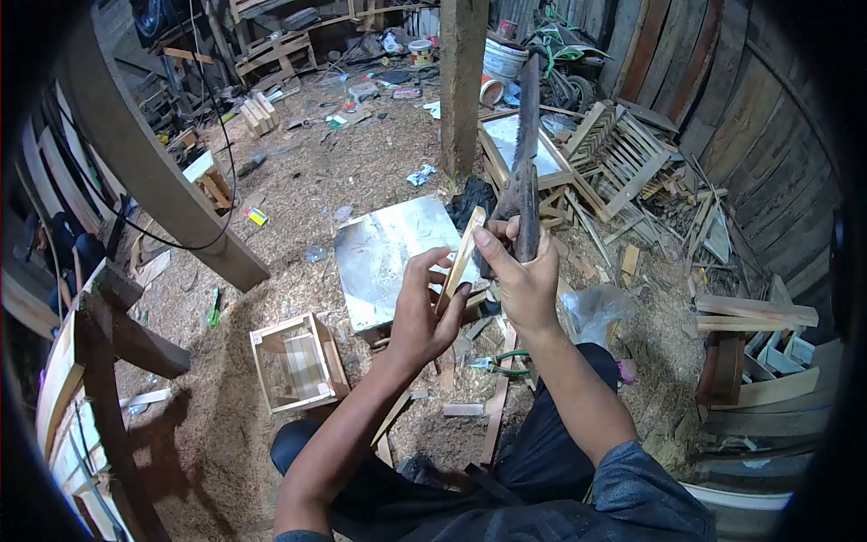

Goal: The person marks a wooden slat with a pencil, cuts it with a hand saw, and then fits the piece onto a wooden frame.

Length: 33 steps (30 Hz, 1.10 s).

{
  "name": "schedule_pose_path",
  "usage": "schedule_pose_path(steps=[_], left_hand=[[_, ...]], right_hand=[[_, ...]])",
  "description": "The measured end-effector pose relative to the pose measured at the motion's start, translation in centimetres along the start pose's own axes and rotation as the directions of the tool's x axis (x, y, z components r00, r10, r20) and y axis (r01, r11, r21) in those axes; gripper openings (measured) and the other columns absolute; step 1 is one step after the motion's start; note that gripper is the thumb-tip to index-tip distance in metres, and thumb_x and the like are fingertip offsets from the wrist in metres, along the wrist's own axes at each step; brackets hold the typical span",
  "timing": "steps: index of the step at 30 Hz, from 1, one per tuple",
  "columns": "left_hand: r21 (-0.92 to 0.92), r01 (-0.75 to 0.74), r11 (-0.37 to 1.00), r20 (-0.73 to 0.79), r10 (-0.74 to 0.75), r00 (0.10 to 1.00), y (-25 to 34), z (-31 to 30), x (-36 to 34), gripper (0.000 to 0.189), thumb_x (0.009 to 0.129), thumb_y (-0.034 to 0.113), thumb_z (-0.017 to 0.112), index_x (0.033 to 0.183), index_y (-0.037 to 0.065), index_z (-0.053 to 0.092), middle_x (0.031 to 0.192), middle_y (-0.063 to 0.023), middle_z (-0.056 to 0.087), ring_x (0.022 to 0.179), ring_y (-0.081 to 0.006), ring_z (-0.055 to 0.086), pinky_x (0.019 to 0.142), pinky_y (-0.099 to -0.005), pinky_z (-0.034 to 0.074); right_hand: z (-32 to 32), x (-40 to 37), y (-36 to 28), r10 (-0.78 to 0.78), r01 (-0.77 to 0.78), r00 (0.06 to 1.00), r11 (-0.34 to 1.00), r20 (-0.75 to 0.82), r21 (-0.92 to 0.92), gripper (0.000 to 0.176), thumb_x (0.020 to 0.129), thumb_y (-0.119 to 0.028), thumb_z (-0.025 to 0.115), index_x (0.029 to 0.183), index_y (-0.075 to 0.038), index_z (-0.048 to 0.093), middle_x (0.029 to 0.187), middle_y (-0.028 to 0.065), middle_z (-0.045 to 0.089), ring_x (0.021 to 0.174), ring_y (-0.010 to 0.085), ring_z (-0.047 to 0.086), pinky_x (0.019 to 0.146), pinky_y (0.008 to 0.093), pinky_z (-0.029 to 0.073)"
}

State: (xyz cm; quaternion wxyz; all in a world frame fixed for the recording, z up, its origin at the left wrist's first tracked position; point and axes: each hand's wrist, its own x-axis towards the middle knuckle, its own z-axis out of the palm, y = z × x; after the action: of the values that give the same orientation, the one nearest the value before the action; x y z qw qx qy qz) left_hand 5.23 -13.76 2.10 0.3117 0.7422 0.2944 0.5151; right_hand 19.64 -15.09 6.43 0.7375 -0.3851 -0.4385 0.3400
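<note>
My left hand (423,312) grips the lower part of a short, pale wooden strip (461,257), which slants upward. In my right hand (528,289) is a dark handsaw (525,154), its blade pointing up and away with teeth along the left edge. The thumb of my right hand also presses against the upper part of the strip. My fingers hide most of the saw's handle. Below and beyond my hands lies a low block with a metal sheet top (388,248).
An open wooden box frame (298,361) sits on the sawdust floor left of my knees. Green-handled pliers (501,364) lie among offcuts between my legs. A wooden post (463,90) stands ahead, with slatted crates (623,163) at right and a curved beam (153,154) at left.
</note>
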Motion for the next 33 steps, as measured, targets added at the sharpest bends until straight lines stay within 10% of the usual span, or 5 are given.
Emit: schedule_pose_path(steps=[3, 5, 22, 27, 33], left_hand=[[-0.002, 0.009, 1.000, 0.055, -0.009, 0.998, 0.1, 0.2, -0.3, 0.045, 0.099, 0.004, 0.061, 0.140, 0.003, 0.045, 0.108, -0.0086, 0.056, 0.085, -0.0115, 0.060, 0.068, -0.0261, 0.050], [-0.302, 0.351, 0.887, 0.139, -0.323, 0.936, 0.3, 0.5, -0.4, 0.038, 0.104, 0.012, 0.055, 0.140, 0.003, 0.046, 0.098, -0.0045, 0.059, 0.080, -0.0100, 0.060, 0.067, -0.0252, 0.050], [-0.477, 0.329, 0.815, 0.131, -0.304, 0.944, 1.1, -0.5, -0.1, 0.038, 0.107, 0.026, 0.050, 0.135, 0.001, 0.051, 0.085, -0.0053, 0.063, 0.068, -0.0108, 0.062, 0.056, -0.0279, 0.052], [-0.804, 0.442, 0.398, 0.212, -0.503, 0.838, 0.0, -2.4, 1.3, 0.059, 0.108, 0.047, 0.030, 0.138, -0.001, 0.048, 0.091, -0.0098, 0.064, 0.069, -0.0176, 0.062, 0.056, -0.0296, 0.056], [-0.823, 0.316, 0.472, 0.017, -0.536, 0.844, -0.3, -4.3, 2.2, 0.057, 0.108, 0.045, 0.031, 0.140, 0.002, 0.049, 0.094, -0.0076, 0.063, 0.091, -0.0191, 0.061, 0.088, -0.0365, 0.050]], right_hand=[[0.2, -0.4, -0.1, 0.028, -0.028, 1.000, 0.999, -0.003, 0.023, 0.025, 0.092, -0.007, 0.074, 0.093, -0.008, 0.049, 0.091, 0.0023, 0.064, 0.083, 0.0063, 0.058, 0.077, 0.0239, 0.048], [0.2, -0.5, 0.2, 0.021, -0.024, 0.999, 0.997, 0.049, 0.069, 0.024, 0.093, -0.005, 0.071, 0.094, -0.008, 0.048, 0.092, 0.0027, 0.063, 0.085, 0.0066, 0.058, 0.078, 0.0238, 0.048], [0.3, -1.0, 1.0, -0.054, 0.058, 0.998, 0.994, 0.039, -0.097, 0.029, 0.091, -0.006, 0.074, 0.098, -0.005, 0.046, 0.109, 0.0059, 0.058, 0.079, 0.0048, 0.050, 0.070, 0.0222, 0.046], [-0.1, -1.4, 1.5, 0.001, 0.012, 0.996, 0.990, 0.089, -0.144, 0.030, 0.089, -0.007, 0.076, 0.096, -0.006, 0.047, 0.100, 0.0040, 0.060, 0.074, 0.0048, 0.048, 0.068, 0.0221, 0.044], [0.7, -4.3, 1.7, 0.231, -0.143, 0.935, 0.940, 0.268, -0.311, 0.027, 0.089, -0.006, 0.075, 0.087, -0.006, 0.048, 0.100, 0.0085, 0.065, 0.082, 0.0081, 0.058, 0.075, 0.0238, 0.048]])
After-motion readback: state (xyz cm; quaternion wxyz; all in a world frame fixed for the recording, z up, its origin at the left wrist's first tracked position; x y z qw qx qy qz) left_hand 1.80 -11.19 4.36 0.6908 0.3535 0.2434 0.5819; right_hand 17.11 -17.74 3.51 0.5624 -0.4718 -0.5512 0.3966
